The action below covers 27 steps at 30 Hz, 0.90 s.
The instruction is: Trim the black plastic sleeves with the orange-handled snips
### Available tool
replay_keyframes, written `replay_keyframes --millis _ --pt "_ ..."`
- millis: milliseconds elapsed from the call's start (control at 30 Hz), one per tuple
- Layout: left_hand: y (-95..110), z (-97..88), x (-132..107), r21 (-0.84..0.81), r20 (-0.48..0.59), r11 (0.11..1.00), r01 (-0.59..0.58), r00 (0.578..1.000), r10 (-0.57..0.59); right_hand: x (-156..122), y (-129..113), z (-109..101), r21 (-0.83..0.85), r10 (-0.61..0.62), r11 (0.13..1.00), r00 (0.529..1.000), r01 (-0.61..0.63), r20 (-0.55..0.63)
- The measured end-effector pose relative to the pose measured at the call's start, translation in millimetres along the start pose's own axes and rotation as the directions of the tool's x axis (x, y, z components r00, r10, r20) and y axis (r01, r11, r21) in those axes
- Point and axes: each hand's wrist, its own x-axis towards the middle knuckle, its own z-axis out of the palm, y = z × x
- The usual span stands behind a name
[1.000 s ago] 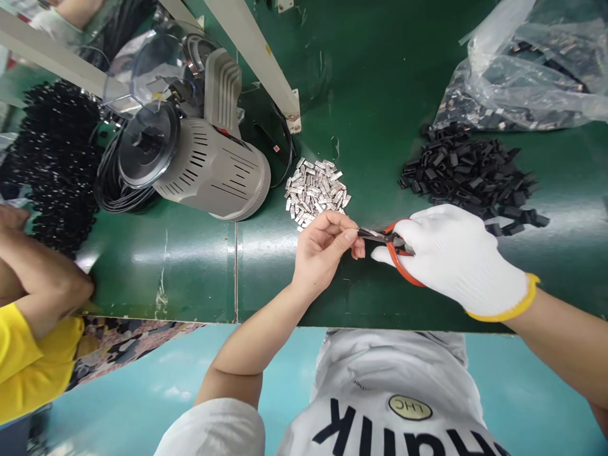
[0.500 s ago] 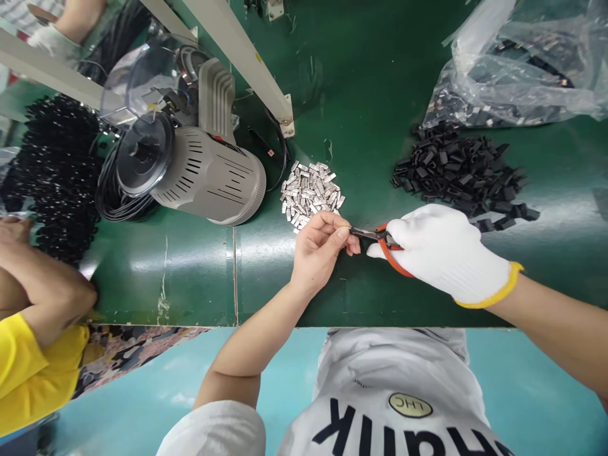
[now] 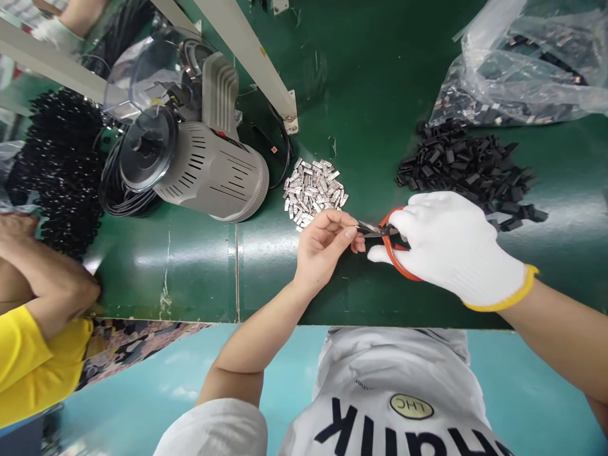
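My right hand [image 3: 451,247], in a white knit glove with a yellow cuff, grips orange-handled snips [image 3: 396,250] over the green bench top [image 3: 166,272]. Their metal jaws [image 3: 375,230] sit at the fingertips of my bare left hand [image 3: 323,250]. My left hand pinches a small dark piece [image 3: 360,228] against the jaws, too small to identify. A heap of silver metal clips [image 3: 313,193] lies just beyond my left hand. Black plastic pieces [image 3: 468,174] are piled just beyond my right hand.
A clear plastic bag [image 3: 517,69] of parts lies top right. A grey motorised machine [image 3: 211,168] with black cable [image 3: 128,183] stands left, beside a black heap [image 3: 61,171]. A co-worker's arms [image 3: 47,278] in a yellow sleeve rest at the left edge.
My hands stay together at the snips, with only slight shifts. The right glove sits a little higher, and the whole view has moved slightly.
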Motion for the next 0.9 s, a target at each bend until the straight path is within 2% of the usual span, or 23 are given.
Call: replay_keyframes --millis 167,567,900 --pt "-2.0 1.6 -1.9 -0.011 0.009 1.0 -0.003 1.0 0.003 3.1 1.2 -1.3 -0.032 -0.041 0.999 0.999 0.042 0.031" --pt "-6.7 1.7 -2.9 -0.026 0.056 1.0 -0.005 0.998 0.006 -0.1 -3.6 2.6 -0.051 -0.025 0.998 0.998 0.027 0.051" --pt "-6.3 3.8 -1.4 -0.041 -0.016 0.998 0.05 0.999 -0.051 -5.0 -8.2 13.0 -0.085 0.001 0.996 0.998 -0.007 -0.065"
